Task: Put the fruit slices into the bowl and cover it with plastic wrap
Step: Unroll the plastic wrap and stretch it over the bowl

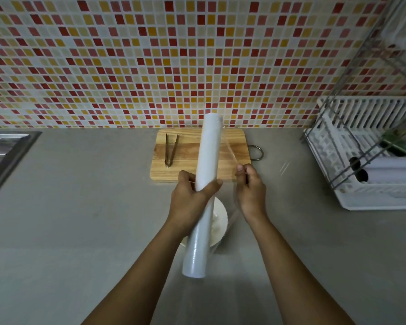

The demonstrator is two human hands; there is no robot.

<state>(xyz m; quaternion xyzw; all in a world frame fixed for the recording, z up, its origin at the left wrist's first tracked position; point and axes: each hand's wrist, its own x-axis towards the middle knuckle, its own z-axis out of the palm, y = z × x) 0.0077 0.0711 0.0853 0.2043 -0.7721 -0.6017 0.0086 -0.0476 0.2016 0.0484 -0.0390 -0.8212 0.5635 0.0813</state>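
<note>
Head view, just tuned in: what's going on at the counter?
A person is unrolling plastic wrap. The left hand grips the plastic wrap roll above the white bowl, while the right hand pinches the film edge and draws it sideways. The bowl is not yet covered. Tongs lie on the cutting board behind.

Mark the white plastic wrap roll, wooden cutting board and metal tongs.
white plastic wrap roll [206, 151], head view, upper shaft
wooden cutting board [188, 170], head view, bare surface
metal tongs [170, 148], head view, between the arms
</note>
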